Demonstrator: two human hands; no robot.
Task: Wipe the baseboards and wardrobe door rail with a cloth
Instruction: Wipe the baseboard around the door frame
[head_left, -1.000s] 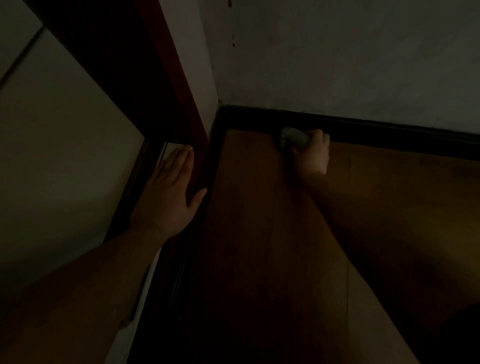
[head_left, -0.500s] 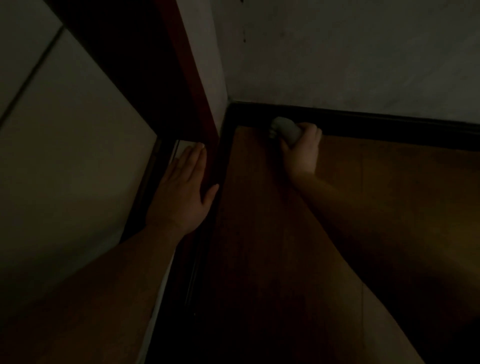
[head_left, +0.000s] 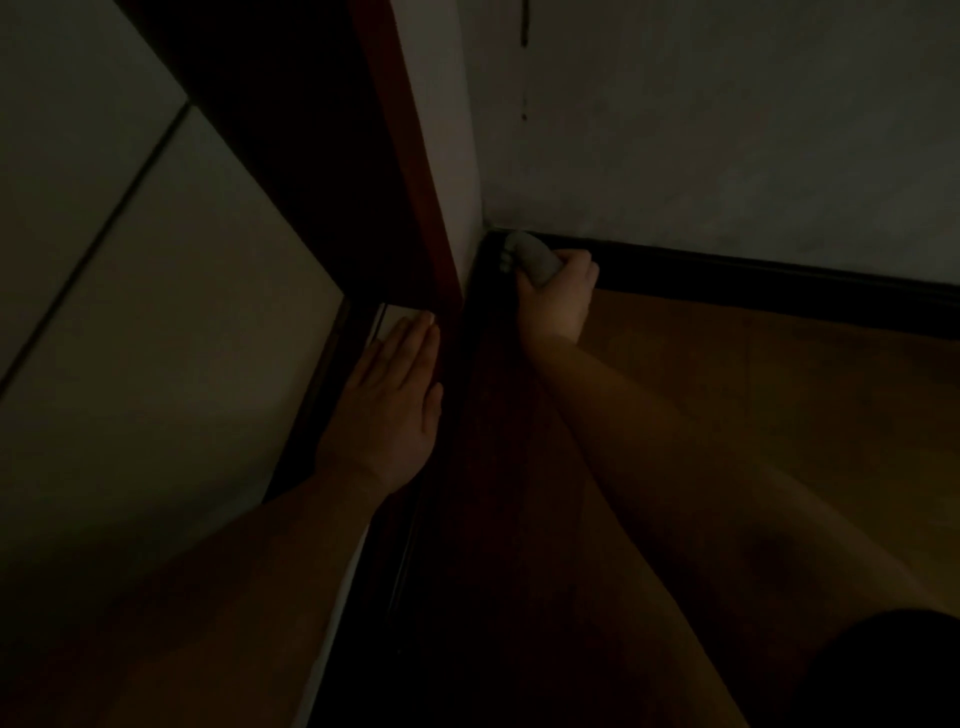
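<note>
Here my right hand has its fingers curled tight around the grey cloth, pressing it on the dark baseboard at the room's corner, while my left hand lies flat, fingers together, by the wardrobe door rail.

Cloth partly hidden in fist

A dim room in a home, seen at a floor corner. Brown wood-look floor fills the lower right of the frame, edged by a dark baseboard under a pale plastered wall across the upper right. At the left stands a wardrobe with light door panels and a reddish-brown frame, its dark door rail running along the floor.
</note>
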